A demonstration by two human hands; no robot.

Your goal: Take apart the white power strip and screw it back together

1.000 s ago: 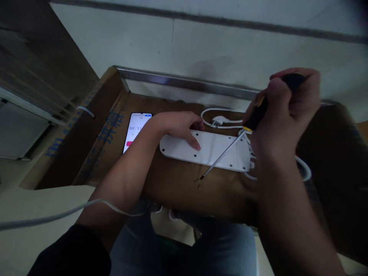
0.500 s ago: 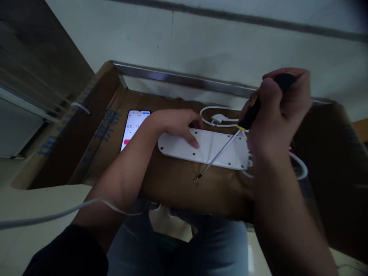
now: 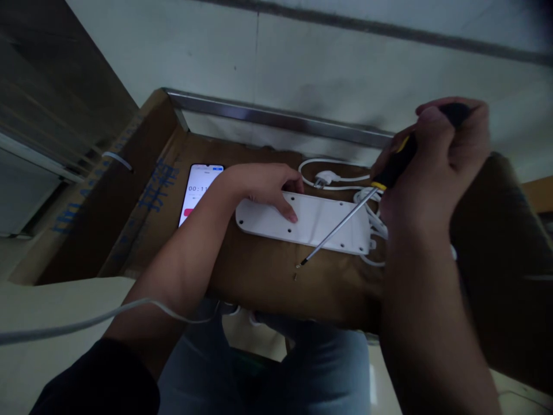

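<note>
A white power strip (image 3: 317, 222) lies with its screw-hole side up on brown cardboard. My left hand (image 3: 272, 187) grips its left part, thumb on top and fingers over the far edge. My right hand (image 3: 444, 155) is closed around the dark handle of a screwdriver (image 3: 339, 226) with a yellow collar. Its shaft slants down to the left across the strip. The tip is just beyond the strip's near edge, close to a tiny screw (image 3: 298, 266). Another small screw (image 3: 295, 277) lies a little nearer to me.
A phone (image 3: 201, 190) showing a timer lies left of my left hand, partly covered by the forearm. The strip's plug (image 3: 326, 177) and coiled white cord are behind and to the right. Cardboard walls (image 3: 147, 144) rise at the sides, and a metal rail (image 3: 276, 118) runs along the back.
My right hand has moved right and slightly up with the screwdriver. The tip has shifted a little right and up, and the screws by it show apart from it. My left hand keeps its hold.
</note>
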